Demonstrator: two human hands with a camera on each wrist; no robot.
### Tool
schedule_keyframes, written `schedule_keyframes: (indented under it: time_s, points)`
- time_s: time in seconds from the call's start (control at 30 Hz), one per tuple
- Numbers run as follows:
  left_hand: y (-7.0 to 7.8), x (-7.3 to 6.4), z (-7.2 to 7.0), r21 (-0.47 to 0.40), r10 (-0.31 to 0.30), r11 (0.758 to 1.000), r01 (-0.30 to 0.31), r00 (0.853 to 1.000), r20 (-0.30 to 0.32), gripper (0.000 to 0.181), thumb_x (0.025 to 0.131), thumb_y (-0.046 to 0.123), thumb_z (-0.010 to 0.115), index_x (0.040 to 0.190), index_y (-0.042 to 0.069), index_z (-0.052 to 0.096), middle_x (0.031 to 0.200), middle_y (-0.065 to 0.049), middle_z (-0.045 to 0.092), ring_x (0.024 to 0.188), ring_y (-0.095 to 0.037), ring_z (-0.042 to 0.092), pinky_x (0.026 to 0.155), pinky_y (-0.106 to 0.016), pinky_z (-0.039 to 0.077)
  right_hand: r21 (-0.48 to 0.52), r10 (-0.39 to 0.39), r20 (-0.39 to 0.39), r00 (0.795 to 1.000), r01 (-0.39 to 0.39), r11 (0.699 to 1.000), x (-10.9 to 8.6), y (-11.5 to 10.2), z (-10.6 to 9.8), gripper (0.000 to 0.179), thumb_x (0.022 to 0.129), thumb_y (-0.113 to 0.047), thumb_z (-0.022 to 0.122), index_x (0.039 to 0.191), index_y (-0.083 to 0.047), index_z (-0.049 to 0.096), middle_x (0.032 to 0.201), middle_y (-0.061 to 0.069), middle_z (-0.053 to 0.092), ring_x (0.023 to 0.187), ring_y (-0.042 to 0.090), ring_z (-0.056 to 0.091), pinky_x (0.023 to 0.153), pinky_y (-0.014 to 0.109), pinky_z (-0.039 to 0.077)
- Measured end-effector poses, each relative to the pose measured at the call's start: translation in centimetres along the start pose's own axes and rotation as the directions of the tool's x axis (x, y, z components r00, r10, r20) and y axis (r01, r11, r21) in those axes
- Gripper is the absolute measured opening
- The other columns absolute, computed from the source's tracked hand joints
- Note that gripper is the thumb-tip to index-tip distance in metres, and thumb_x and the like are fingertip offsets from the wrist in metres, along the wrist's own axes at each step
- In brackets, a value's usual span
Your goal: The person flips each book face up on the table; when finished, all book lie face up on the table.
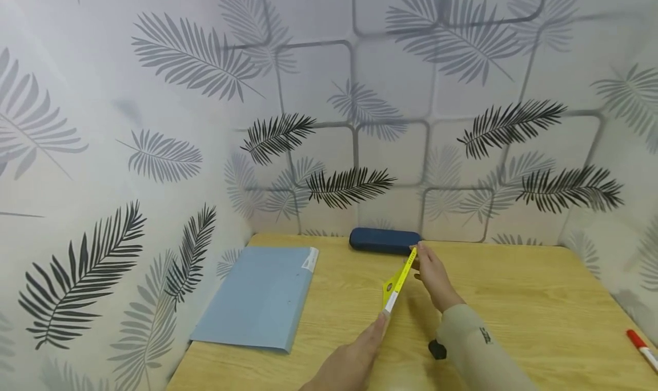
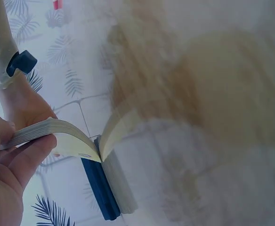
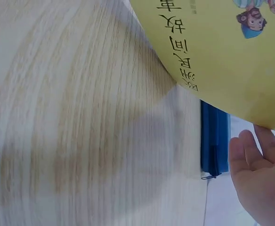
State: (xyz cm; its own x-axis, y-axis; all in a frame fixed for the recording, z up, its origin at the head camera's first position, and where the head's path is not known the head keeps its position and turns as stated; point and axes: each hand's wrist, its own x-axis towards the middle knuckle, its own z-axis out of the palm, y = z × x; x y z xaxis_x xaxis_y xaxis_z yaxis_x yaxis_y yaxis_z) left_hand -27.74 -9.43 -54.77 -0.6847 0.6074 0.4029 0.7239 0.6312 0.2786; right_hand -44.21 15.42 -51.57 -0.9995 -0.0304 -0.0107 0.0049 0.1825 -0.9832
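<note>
Yellow folk-tale book point(image 1: 401, 278) tilts over the table point(image 1: 555, 299), looks unopened, not laid flat yet. My left hand point(image 1: 352, 358) grips its near end; my right hand point(image 1: 435, 277) touches the far end (pinching? can't tell).

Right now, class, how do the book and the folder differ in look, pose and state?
The book is yellow with printed characters and cartoon figures; the folder is pale blue.
The book is held up edgewise; the folder lies flat on the table.
The left hand grips the book, while no hand touches the folder.
Both carry a patch of white.
</note>
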Motion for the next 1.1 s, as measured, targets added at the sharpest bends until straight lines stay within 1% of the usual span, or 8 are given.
schedule_keyframes:
  time_s: [0.1,0.23,0.3,0.5,0.6,0.73,0.97,1.1]
  points:
    - [0.0,0.0,0.2,0.003,0.021,1.0,-0.021,0.998,-0.056,0.087,0.101,0.006,0.064,0.166,0.012,0.006,0.152,-0.013,0.051,0.077,-0.007,0.068,0.073,-0.021,0.057,-0.009,-0.014,0.016,1.0,0.014,1.0,0.1,-0.2,-0.2,0.074,0.107,-0.062,0.023,0.158,-0.01,0.034,0.155,0.022,0.038,0.141,0.043,0.042,0.113,0.059,0.035]
    - [0.0,0.0,0.3,-0.016,0.003,1.0,-0.004,0.996,-0.084,0.088,0.101,0.005,0.063,0.165,0.009,0.003,0.14,-0.017,0.06,0.074,-0.005,0.067,0.073,-0.02,0.057,-0.029,-0.037,0.025,0.999,0.038,0.999,0.1,-0.3,-0.5,0.067,0.11,-0.056,0.024,0.16,-0.013,0.034,0.149,0.023,0.045,0.139,0.042,0.043,0.113,0.062,0.033]
    - [-0.1,0.0,0.4,-0.021,0.001,1.0,-0.003,0.996,-0.095,0.089,0.101,0.004,0.063,0.165,0.008,0.002,0.134,-0.018,0.064,0.067,-0.002,0.063,0.067,-0.017,0.056,-0.04,-0.048,0.022,0.999,0.049,0.998,0.1,-0.3,-0.6,0.065,0.11,-0.055,0.027,0.16,-0.013,0.034,0.148,0.022,0.047,0.138,0.041,0.044,0.113,0.063,0.032]
    - [0.0,0.1,0.3,-0.001,0.021,1.0,-0.021,0.991,-0.135,0.09,0.099,0.003,0.066,0.161,-0.002,0.002,0.132,-0.023,0.063,0.066,-0.005,0.065,0.06,-0.009,0.05,-0.072,-0.002,0.007,1.0,0.003,0.997,0.0,-0.5,-0.7,0.062,0.11,-0.049,0.039,0.153,-0.005,0.042,0.15,0.022,0.048,0.143,0.039,0.037,0.118,0.062,0.024]
    - [0.3,0.1,0.1,-0.039,-0.053,0.998,0.049,0.994,-0.092,0.091,0.102,0.005,0.063,0.162,0.001,-0.005,0.134,-0.024,0.062,0.069,-0.004,0.066,0.059,-0.008,0.05,-0.102,0.013,0.014,1.0,-0.011,0.995,-0.2,-0.9,-0.8,0.06,0.11,-0.045,0.041,0.153,-0.003,0.043,0.153,0.022,0.044,0.147,0.041,0.031,0.118,0.064,0.02]
    - [0.4,0.2,0.1,-0.071,-0.158,0.985,0.155,0.987,-0.034,0.091,0.106,0.012,0.058,0.162,0.005,-0.014,0.138,-0.025,0.06,0.079,-0.009,0.071,0.062,-0.016,0.054,-0.083,0.01,0.032,0.999,-0.007,0.997,-0.4,-1.4,-0.9,0.059,0.11,-0.041,0.043,0.155,-0.003,0.039,0.159,0.021,0.037,0.149,0.04,0.026,0.12,0.062,0.02]
    - [0.6,0.4,0.4,-0.15,-0.218,0.966,0.21,0.975,-0.039,0.094,0.107,0.014,0.055,0.159,0.004,-0.022,0.147,-0.027,0.051,0.104,-0.023,0.071,0.077,-0.026,0.06,-0.073,0.033,0.032,0.999,-0.03,0.997,-0.5,-1.6,-1.1,0.056,0.111,-0.04,0.043,0.153,-0.003,0.04,0.164,0.021,0.027,0.152,0.04,0.02,0.12,0.059,0.02]
    - [1.0,0.6,0.2,-0.21,-0.295,0.934,0.287,0.955,-0.006,0.096,0.107,0.013,0.054,0.157,0.009,-0.028,0.151,-0.025,0.047,0.111,-0.026,0.069,0.084,-0.031,0.059,-0.09,0.036,0.021,0.999,-0.034,0.995,-0.5,-1.6,-1.3,0.058,0.11,-0.043,0.045,0.153,-0.005,0.041,0.164,0.021,0.027,0.151,0.041,0.022,0.12,0.059,0.022]
